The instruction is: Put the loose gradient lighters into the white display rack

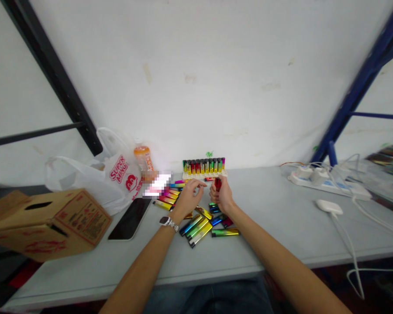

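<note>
My right hand (225, 196) is wrapped round a red lighter (218, 184) whose dark end points up. Just to its left, my left hand (190, 196) has loosely bent fingers that are apart, and I see nothing in it. Behind both hands, a row of upright shiny lighters (204, 166) in mixed colours stands in a pale holder (196, 176). A red lighter (209, 179) lies in front of that holder. Around and beneath my hands lie several loose metallic lighters, among them a yellow-silver one (200, 236) and a green-gold one (225, 233).
On the left of the grey table (268, 205) are a cardboard box (75, 218), a black phone (130, 219), a white plastic bag (118, 179) and an orange-capped bottle (144, 159). A power strip (330, 185) and a white charger (329, 207) with cables lie on the right.
</note>
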Demonstrator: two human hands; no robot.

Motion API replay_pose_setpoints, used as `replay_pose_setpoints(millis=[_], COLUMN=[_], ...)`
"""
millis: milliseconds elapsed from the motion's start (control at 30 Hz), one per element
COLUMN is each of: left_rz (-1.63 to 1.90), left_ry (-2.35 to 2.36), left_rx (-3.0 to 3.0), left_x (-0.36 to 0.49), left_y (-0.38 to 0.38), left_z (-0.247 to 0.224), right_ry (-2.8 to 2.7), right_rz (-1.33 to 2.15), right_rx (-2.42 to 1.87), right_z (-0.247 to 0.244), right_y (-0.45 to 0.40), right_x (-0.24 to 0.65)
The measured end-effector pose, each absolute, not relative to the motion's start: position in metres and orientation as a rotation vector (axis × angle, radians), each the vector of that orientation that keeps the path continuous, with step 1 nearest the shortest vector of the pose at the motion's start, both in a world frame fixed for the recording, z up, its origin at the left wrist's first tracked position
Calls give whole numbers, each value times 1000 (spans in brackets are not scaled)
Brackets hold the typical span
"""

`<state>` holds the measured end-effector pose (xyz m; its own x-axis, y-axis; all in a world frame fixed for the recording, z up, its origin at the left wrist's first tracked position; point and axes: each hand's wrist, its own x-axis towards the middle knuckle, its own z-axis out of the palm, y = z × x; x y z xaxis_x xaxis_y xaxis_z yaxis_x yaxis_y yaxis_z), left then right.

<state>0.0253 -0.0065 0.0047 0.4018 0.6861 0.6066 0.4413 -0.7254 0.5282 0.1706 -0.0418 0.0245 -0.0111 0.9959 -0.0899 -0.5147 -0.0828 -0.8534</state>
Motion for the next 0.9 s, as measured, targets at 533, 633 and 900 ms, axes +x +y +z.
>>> replay_pose_setpoints(millis=[533, 633, 900], left_rz=[1285, 1349, 1315], left_ry=[997, 1000, 945], left_rx=[2077, 1920, 1788], left_x=[37, 43, 35], left_y=[-12, -9, 19], left_z=[13, 14, 26], right_ry=[-941, -1128, -1399], right_rz=[1279, 1051, 708], right_rx=[-1022, -1015, -996], right_z=[5, -6, -12], right_y=[-28, -24, -20], right_x=[169, 167, 170])
